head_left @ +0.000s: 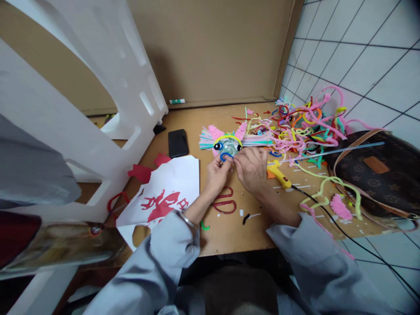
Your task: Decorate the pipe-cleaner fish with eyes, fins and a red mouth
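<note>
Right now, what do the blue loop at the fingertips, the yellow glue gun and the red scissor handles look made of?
Blue loop: perhaps chenille stem, matte; bends like the fuzzy strands nearby, but too small to be sure.
Glue gun: likely moulded plastic; smooth, evenly yellow body.
Scissor handles: probably plastic; uniform red, rounded loops.

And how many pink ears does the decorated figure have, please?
2: one pink ear at the upper left of the figure, the other at its upper right. None seems hidden.
</note>
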`<state>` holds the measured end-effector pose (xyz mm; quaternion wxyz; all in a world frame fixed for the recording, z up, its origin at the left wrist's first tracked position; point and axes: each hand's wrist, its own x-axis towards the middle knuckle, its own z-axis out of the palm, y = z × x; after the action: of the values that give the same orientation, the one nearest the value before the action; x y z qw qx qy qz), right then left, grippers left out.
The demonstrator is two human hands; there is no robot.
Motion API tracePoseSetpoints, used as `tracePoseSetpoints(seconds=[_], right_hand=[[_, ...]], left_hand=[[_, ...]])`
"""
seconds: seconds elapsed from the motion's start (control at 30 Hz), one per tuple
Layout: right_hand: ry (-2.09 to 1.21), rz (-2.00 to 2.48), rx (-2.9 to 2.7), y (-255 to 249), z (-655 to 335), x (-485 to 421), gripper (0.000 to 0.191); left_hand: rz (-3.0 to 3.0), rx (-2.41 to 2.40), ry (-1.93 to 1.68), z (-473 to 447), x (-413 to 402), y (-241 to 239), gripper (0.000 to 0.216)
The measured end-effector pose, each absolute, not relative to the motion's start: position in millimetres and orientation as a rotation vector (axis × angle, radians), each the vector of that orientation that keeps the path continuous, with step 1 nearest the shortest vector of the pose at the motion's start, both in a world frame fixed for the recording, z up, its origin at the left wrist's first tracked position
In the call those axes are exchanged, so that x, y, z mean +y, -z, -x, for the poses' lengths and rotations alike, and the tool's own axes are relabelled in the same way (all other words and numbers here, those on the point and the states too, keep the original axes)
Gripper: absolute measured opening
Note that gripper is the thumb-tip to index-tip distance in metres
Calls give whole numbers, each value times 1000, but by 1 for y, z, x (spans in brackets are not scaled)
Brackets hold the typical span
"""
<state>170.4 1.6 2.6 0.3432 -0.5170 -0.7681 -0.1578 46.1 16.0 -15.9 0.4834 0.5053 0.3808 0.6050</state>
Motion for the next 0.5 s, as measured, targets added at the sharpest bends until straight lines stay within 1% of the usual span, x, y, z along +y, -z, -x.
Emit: tracePoseSetpoints(seconds=[0.33,0.5], right_hand=[[398,1515,-1925,1,-178,9,21],[280,1505,-1708,-1,-184,14,31]], left_hand=[[-1282,866,-1420,-49,12,15,40],[-1201,853,-1421,-47,18,21,42]])
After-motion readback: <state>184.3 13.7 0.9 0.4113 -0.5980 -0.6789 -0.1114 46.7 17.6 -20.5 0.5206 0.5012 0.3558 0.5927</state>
